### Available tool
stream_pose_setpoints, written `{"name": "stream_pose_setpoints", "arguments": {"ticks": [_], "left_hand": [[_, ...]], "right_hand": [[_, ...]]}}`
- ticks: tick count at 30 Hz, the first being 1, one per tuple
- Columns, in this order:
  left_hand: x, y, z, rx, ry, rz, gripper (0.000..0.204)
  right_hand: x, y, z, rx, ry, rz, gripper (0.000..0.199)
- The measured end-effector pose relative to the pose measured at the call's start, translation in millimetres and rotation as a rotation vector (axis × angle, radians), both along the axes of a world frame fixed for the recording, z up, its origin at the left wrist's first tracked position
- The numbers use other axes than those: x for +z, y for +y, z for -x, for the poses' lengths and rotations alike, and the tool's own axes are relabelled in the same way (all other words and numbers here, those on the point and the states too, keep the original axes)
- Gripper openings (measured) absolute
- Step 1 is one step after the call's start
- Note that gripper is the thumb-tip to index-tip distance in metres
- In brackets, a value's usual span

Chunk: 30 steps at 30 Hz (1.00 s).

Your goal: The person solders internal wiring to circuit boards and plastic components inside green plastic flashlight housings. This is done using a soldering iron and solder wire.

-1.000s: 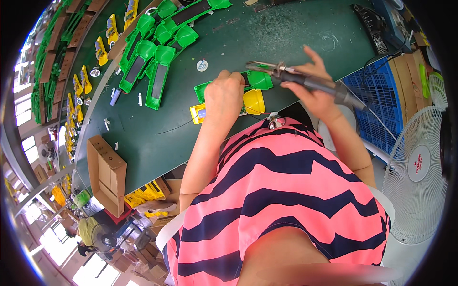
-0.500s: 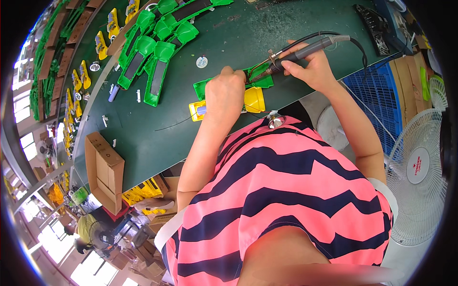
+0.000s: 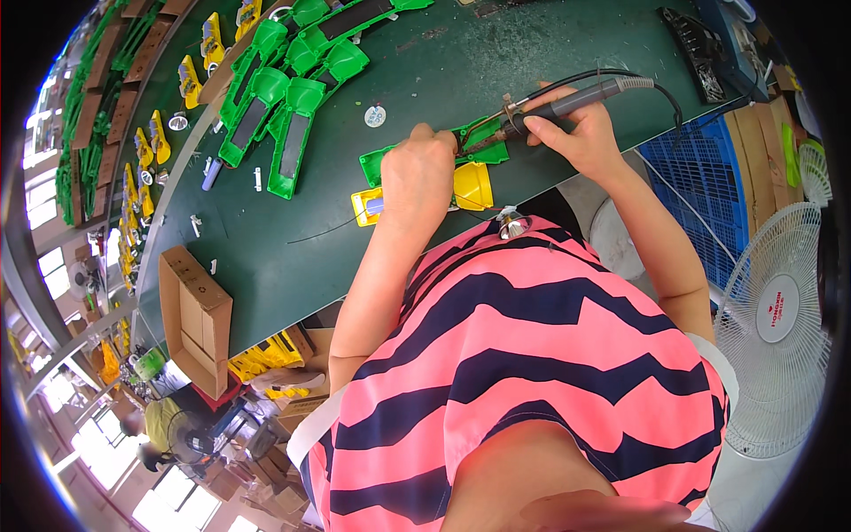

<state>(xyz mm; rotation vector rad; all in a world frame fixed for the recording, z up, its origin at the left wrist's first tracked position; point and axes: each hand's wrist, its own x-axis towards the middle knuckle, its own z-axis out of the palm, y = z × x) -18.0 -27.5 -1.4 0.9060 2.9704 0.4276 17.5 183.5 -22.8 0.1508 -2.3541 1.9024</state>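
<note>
My right hand [image 3: 581, 135] grips a soldering iron [image 3: 567, 102] by its dark handle, with the metal tip pointing left toward my other hand. A thin tube beside the tip runs back along the iron. Fingers curled, my left hand [image 3: 418, 176] presses down over a green plastic casing [image 3: 495, 152] and a yellow casing [image 3: 473, 184] in front of it. What its fingers pinch is hidden. A pale purple cylinder [image 3: 374, 207] lies in the yellow casing, with a thin dark wire trailing left. At the table edge, a small reflector lamp [image 3: 512, 225] hangs on wires from the yellow casing.
Several green casings [image 3: 292, 137] are piled at the far left, near a loose purple cylinder [image 3: 211, 174] and a round sticker [image 3: 375, 116]. A cardboard box [image 3: 197, 324] stands at the table's left end. Right are a blue crate [image 3: 696, 191] and a fan [image 3: 773, 324].
My right hand and the soldering iron have shifted slightly, the handle tilting a little lower. My left hand stays over the casings.
</note>
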Motion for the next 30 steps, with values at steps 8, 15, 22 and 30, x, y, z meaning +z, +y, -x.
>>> {"name": "stream_pose_setpoints", "arguments": {"ticks": [8,15,22,30], "left_hand": [[-1,0,1,0.002,0.004,0.026,0.008],[-1,0,1,0.002,0.008,0.036,0.008],[0,0,1,0.007,-0.018,0.041,0.007],[5,-3,0,0.02,-0.052,-0.02,0.007]], "right_hand": [[8,1,-19,-0.101,0.102,0.086,0.018],[-10,-29,-47,-0.138,0.29,-0.155,0.035],[-13,-51,-47,0.139,0.011,-0.214,0.077],[-9,-53,-38,0.152,0.033,-0.159,0.073]]}}
